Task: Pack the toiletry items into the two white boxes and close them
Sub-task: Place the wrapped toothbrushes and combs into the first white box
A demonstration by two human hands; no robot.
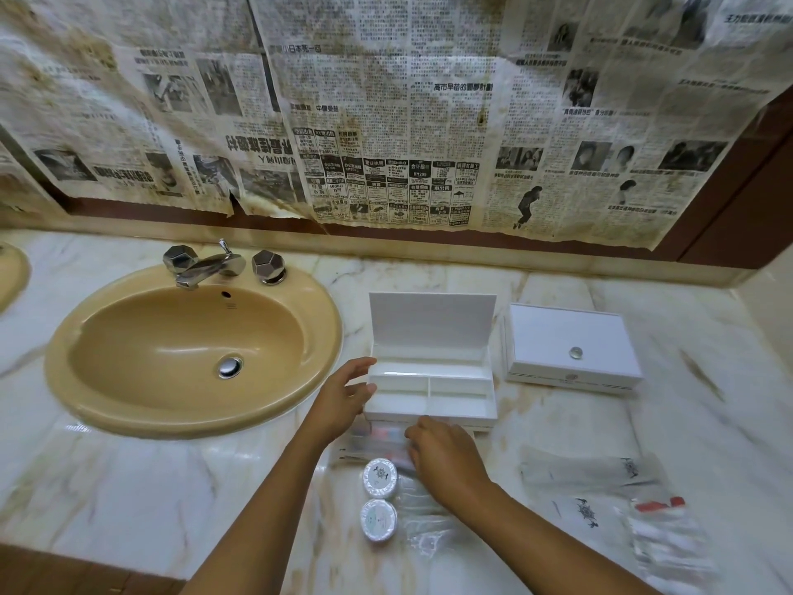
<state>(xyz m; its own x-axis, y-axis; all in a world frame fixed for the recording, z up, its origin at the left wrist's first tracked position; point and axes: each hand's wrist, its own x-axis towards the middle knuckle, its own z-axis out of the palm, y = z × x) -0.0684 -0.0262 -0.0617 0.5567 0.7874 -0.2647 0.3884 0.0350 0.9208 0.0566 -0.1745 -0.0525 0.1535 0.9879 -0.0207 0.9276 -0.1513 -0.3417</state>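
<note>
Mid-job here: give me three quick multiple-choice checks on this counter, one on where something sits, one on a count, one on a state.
1. Where does the closed white box sit relative to the open white box?
A. To its right
B. Inside the sink
C. Stacked on it

2. How many round white soap packs lie near the front edge of the counter?
A. One
B. Two
C. Four

3. What do the open box's compartments hold?
A. Full of sachets
B. Nothing visible
C. Water

Answers: 1 A, it stands apart on the marble to the right. 2 B, two discs lie one behind the other. 3 B, only bare white floors show.
</note>
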